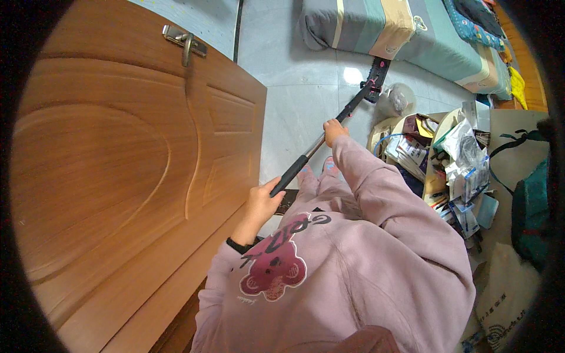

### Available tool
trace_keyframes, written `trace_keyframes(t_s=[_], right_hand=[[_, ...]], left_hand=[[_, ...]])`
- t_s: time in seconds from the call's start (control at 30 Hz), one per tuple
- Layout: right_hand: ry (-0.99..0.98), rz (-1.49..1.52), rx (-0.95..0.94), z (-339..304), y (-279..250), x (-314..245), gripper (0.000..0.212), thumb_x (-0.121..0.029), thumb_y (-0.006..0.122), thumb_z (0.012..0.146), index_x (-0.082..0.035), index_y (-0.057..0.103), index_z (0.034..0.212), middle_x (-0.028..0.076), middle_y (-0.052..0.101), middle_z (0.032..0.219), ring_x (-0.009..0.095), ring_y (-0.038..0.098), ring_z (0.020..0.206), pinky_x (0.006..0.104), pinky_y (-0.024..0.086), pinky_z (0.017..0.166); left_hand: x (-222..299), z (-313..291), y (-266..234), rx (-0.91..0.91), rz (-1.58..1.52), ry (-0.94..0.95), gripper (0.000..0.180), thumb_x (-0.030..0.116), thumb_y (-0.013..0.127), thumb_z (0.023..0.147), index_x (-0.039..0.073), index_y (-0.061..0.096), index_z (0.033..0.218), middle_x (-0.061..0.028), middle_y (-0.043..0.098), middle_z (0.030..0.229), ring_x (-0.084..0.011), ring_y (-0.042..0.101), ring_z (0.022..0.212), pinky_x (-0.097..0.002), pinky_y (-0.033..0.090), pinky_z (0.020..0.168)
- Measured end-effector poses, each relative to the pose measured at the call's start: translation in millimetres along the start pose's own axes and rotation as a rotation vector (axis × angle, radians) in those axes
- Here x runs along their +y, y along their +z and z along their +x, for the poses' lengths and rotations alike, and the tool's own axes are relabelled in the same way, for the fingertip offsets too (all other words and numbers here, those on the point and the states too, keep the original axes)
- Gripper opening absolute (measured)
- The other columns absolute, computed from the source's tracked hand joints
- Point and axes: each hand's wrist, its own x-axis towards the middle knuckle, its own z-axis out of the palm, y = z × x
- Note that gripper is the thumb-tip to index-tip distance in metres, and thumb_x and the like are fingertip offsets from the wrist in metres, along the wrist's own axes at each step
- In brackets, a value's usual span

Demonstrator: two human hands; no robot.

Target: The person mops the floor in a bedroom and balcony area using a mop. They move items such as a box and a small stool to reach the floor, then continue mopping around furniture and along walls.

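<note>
I hold a long-handled flat mop (356,106) slantwise in front of me. My left hand (265,203) is closed round the black grip at the near end of its pole. Farther along, my right hand (335,132) wraps the pole where the metal part meets a black sleeve. The narrow black mop head (379,76) lies on the pale tiled floor (288,70), its far end against the bed's lower edge. Whether part of the head reaches under the bed is hidden.
A brown wooden door (118,153) with a metal latch stands close on my left. A bed (376,29) with a striped cover is ahead. Right of the mop sit a bagged bin (399,99) and a cluttered table (432,159). A green bag (529,206) hangs at far right.
</note>
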Motion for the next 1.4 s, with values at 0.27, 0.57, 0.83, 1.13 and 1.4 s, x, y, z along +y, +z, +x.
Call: trace_keyframes(t_s=[0.27, 0.57, 0.83, 1.13, 1.4], right_hand=[[-0.600, -0.076, -0.330, -54, -5, -111, 0.034, -0.032, 0.069, 0.080, -0.016, 0.064, 0.110, 0.007, 0.068, 0.108, 0.029, 0.064, 0.106, 0.0558, 0.038, 0.095], [-0.788, 0.283, -0.241, -90, 9, -118, 0.030, -0.027, 0.073, 0.072, -0.017, 0.063, 0.099, 0.006, 0.068, 0.098, 0.028, 0.063, 0.102, 0.0458, 0.042, 0.089], [-0.233, 0.279, 0.171, -86, 38, -64, 0.015, -0.016, 0.066, 0.076, -0.019, 0.070, 0.091, 0.009, 0.061, 0.119, 0.029, 0.050, 0.120, 0.0543, 0.035, 0.099], [-0.420, 0.311, 0.115, -30, 56, -74, 0.021, -0.008, 0.062, 0.078, -0.016, 0.070, 0.096, 0.016, 0.057, 0.123, 0.035, 0.047, 0.122, 0.0543, 0.030, 0.108], [-0.959, -0.207, -0.443, -52, 76, -132, 0.031, -0.031, 0.073, 0.064, -0.028, 0.071, 0.095, 0.001, 0.068, 0.096, 0.029, 0.060, 0.106, 0.0578, 0.034, 0.095]], left_hand=[[14, -99, -132, -0.064, 0.172, -0.142, 0.041, 0.010, 0.073, 0.079, 0.002, 0.065, 0.118, -0.0247, 0.068, 0.091, -0.0254, 0.071, 0.081, -0.0316, 0.052, 0.071], [28, -122, -185, -0.113, -0.023, -0.396, 0.042, 0.002, 0.071, 0.076, -0.002, 0.065, 0.117, -0.0035, 0.070, 0.090, -0.0107, 0.061, 0.081, -0.0264, 0.051, 0.075], [32, -109, -78, 0.220, 0.041, -0.197, 0.036, 0.012, 0.077, 0.076, 0.003, 0.070, 0.110, -0.0182, 0.070, 0.089, -0.0246, 0.069, 0.078, -0.0312, 0.052, 0.072], [24, -133, -35, 0.303, 0.058, -0.229, 0.034, 0.018, 0.070, 0.083, 0.007, 0.065, 0.115, -0.0215, 0.066, 0.085, -0.0391, 0.064, 0.078, -0.0433, 0.050, 0.067], [22, -236, -25, 0.010, -0.223, -0.619, 0.031, 0.029, 0.061, 0.093, 0.006, 0.063, 0.114, -0.0202, 0.061, 0.071, -0.0329, 0.061, 0.063, -0.0405, 0.046, 0.059]])
